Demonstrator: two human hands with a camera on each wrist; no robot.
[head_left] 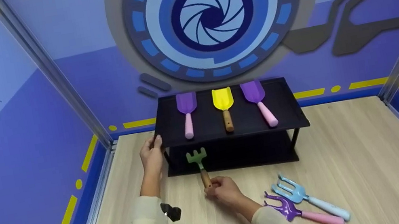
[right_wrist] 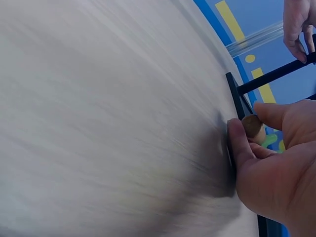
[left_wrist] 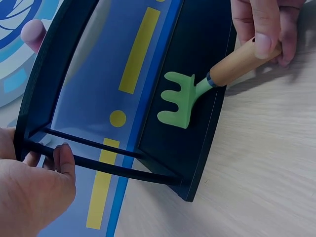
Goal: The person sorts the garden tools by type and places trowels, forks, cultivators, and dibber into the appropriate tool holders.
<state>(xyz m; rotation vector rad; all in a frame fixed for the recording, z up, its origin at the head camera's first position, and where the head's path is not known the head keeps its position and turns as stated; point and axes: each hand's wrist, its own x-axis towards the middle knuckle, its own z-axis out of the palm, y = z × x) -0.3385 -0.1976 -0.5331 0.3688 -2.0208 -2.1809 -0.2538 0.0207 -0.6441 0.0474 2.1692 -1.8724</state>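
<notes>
Only my head view shows the purple fork point(head_left: 288, 209) and blue fork point(head_left: 298, 194), lying nearest on the table point(head_left: 358, 153). Past them, the right hand point(head_left: 226, 191) pinches the green fork point(head_left: 205, 176) by its handle, tines over the lower shelf point(head_left: 248, 156). Farther, the left hand point(head_left: 152, 157) grips the rack point(head_left: 207, 121); my left wrist view adds fingers point(left_wrist: 65, 160) curled round a post point(left_wrist: 113, 168). Farthest, three scoops point(head_left: 223, 99) lie on top
</notes>
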